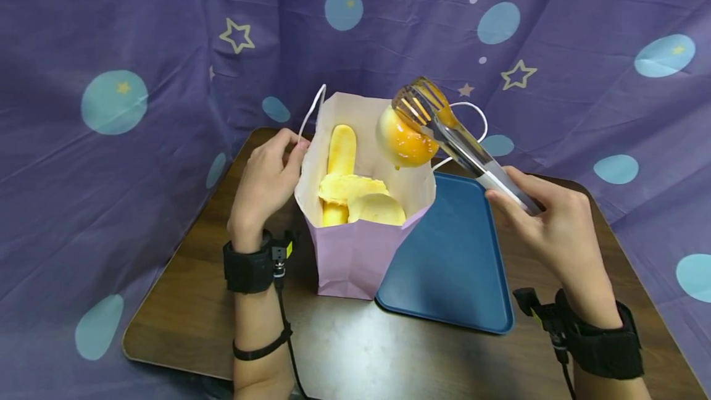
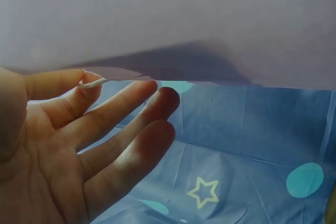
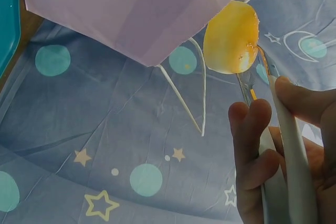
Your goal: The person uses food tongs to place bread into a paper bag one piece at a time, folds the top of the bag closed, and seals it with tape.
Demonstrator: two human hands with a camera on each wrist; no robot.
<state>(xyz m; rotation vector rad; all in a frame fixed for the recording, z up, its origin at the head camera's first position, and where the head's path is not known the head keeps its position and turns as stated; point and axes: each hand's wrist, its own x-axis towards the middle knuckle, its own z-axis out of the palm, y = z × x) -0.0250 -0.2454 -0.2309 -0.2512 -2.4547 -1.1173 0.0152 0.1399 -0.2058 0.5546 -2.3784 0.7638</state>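
A lilac paper bag (image 1: 352,258) stands upright with its mouth open. My left hand (image 1: 263,181) is at its left rim, where thumb and index finger pinch the white cord handle (image 2: 93,83); the other fingers extend loosely in the left wrist view. My right hand (image 1: 563,230) grips a pair of tongs (image 1: 463,150) with amber fork-like tips and pale grips. Between those tips sits a round, glossy golden bun (image 1: 410,142) with pale specks, over the bag's right side. Inside the bag lie several yellow bread pieces, among them a long bread stick (image 1: 342,148) and a rounded piece (image 1: 379,208).
A blue tray (image 1: 447,258) lies to the right of the bag, partly hidden behind it. Both rest on a brown wooden table (image 1: 189,301). A purple curtain (image 1: 389,17) with stars hangs close behind. Each wrist wears a strapped camera with a cable.
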